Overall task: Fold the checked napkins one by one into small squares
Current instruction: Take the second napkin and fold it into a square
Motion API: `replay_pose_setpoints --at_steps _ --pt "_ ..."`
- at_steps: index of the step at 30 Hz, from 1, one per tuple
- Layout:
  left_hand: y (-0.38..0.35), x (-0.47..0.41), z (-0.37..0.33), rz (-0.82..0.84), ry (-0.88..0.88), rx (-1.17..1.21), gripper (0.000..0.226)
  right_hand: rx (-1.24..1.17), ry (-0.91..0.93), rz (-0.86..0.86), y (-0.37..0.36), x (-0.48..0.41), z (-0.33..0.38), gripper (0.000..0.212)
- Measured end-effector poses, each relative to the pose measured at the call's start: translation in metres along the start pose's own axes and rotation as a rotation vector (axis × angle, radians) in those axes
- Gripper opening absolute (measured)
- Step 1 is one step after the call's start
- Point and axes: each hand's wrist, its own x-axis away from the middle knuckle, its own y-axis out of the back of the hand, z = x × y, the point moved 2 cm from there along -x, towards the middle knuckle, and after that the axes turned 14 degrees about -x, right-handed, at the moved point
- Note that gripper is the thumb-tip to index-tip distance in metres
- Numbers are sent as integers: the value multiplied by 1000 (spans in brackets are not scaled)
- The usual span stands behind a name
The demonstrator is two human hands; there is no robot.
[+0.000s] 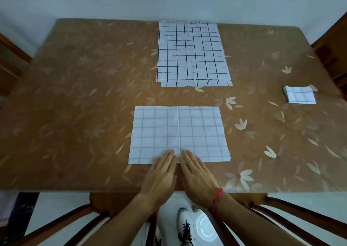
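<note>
A white checked napkin (pixel 179 131) lies flat near the table's front edge, wider than deep, with a crease running down its middle. My left hand (pixel 161 176) and my right hand (pixel 197 176) rest palm down side by side, fingers together, their fingertips on the napkin's near edge on either side of the crease. Neither hand grips anything. A stack of unfolded checked napkins (pixel 192 53) lies at the back centre. One napkin folded into a small square (pixel 300 94) sits at the right.
The brown table (pixel 84 95) has a leaf-patterned cover. Wooden chairs (pixel 330 44) stand at the right and left sides, and chair parts show below the front edge. A wall runs behind the table.
</note>
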Motion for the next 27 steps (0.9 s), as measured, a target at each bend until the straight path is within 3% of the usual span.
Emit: replay_pose_setpoints --at_steps 17,24,27 --pt "-16 19 2 126 29 -58 60 38 -44 141 -20 6 6 62" --pt "-19 41 33 194 165 -70 75 33 -167 119 -14 19 -8 67" --pt "-18 49 45 204 237 -38 72 16 -214 122 -10 27 -20 71"
